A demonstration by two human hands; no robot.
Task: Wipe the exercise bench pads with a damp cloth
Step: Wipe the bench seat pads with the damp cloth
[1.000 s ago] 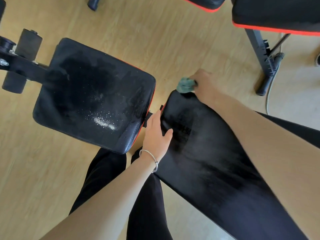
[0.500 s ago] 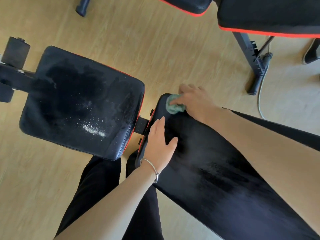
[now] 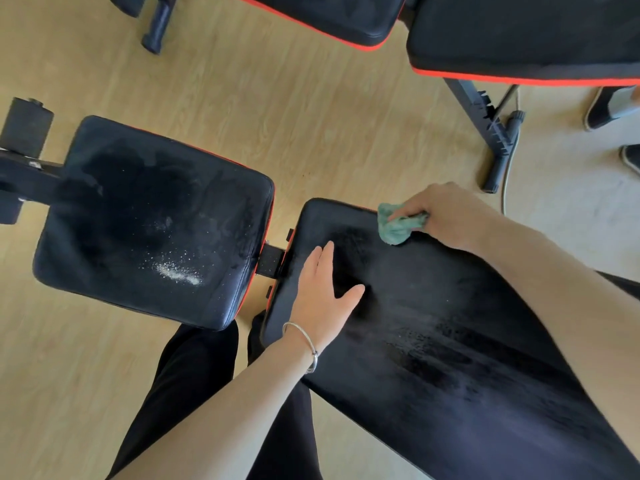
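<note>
My left hand [image 3: 323, 299] lies flat and open on the near end of the back pad [image 3: 450, 341], bangle [image 3: 304, 344] on the wrist. Just past it, my right hand [image 3: 446, 216] pinches the bunched green cloth [image 3: 396, 226] against the pad's far edge. Left of that, across a small gap, the seat pad [image 3: 149, 216] carries damp patches and a streak of white specks [image 3: 178, 271]. Beyond, on the wood floor [image 3: 311, 116], stands another bench [image 3: 485, 32].
</note>
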